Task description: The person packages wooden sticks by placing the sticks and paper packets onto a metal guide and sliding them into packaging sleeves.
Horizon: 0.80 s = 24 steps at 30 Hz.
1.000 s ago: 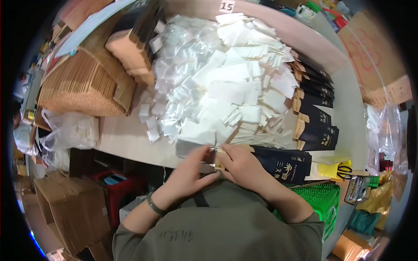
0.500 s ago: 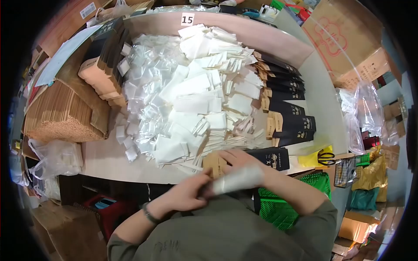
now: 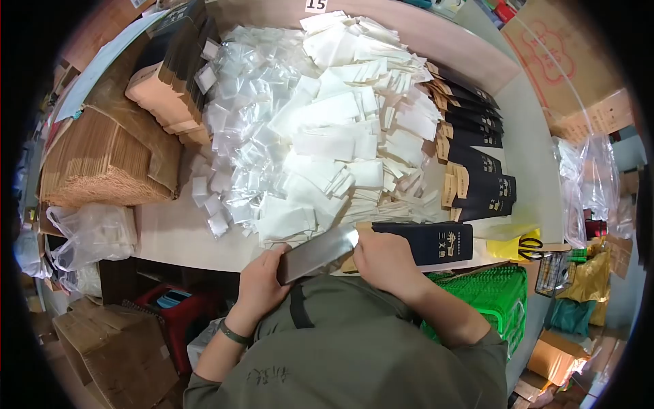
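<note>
A flat, shiny silvery pouch (image 3: 317,253) is stretched between my two hands at the table's front edge. My left hand (image 3: 263,281) is closed around its left end. Curled at its right end, my right hand (image 3: 385,262) pinches the corner. A black paper sleeve (image 3: 429,243) with pale lettering lies flat just beyond my right hand, its left part partly hidden. Behind the hands spreads a big heap of white paper packets (image 3: 334,146), with many small clear plastic packets (image 3: 248,129) to its left.
More black sleeves with brown ends (image 3: 484,194) lie in a row at the right. Black-handled scissors (image 3: 530,245) rest on something yellow. Stacked brown cardboard (image 3: 109,160) and upright black sleeves (image 3: 170,88) line the left. A green basket (image 3: 507,293) stands below the table's right front.
The silvery pouch, blurred across my right wrist before, now lies straight between both hands. My right hand has left the black sleeve's brown end and closed on the pouch. The view has shifted.
</note>
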Each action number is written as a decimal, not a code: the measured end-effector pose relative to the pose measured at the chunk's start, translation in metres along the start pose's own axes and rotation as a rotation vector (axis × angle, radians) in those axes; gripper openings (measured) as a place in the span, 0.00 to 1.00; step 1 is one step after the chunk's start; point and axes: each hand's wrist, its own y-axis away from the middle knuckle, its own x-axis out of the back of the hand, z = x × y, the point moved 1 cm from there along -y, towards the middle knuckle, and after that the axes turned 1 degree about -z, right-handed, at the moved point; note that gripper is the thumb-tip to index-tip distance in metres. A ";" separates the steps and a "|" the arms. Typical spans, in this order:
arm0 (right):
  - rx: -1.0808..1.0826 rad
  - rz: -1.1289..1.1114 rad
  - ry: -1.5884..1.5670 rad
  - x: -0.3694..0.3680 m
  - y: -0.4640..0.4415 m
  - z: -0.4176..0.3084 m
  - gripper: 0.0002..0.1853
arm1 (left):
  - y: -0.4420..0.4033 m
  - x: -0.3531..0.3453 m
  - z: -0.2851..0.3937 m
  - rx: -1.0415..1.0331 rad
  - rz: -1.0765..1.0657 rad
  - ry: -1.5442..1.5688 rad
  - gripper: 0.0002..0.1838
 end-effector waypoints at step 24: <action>0.767 0.176 -0.556 0.086 0.016 -0.089 0.10 | 0.000 0.257 0.052 -0.238 1.029 0.006 0.27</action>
